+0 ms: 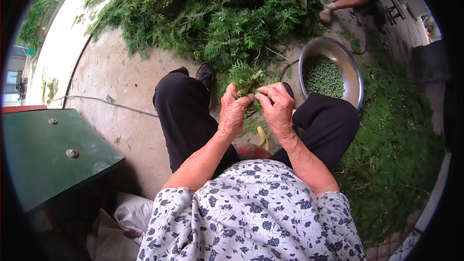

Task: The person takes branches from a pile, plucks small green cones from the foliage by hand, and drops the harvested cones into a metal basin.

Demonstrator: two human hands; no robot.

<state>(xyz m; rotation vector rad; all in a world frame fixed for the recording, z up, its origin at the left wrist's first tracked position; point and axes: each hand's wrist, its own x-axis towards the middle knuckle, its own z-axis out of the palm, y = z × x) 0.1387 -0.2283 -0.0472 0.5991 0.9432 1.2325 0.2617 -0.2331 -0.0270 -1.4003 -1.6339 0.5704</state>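
Note:
Between my knees I hold up a green conifer sprig (244,78) with pale green cones on it. My left hand (233,108) is closed on the sprig's lower part, thumb and fingers pinched together. Beside it, the thumb and forefinger of my right hand (275,106) pinch at the sprig's right side; whether a cone sits between these fingertips is too small to tell. A metal bowl (356,75) stands on the ground beyond my right knee, with many small round green cones (325,78) inside.
A large heap of cut conifer branches (217,14) lies ahead, and more greenery (391,150) spreads at the right. A green metal box (53,154) stands at the left, near a cable (111,103). Another person's leg (350,2) shows at the top right.

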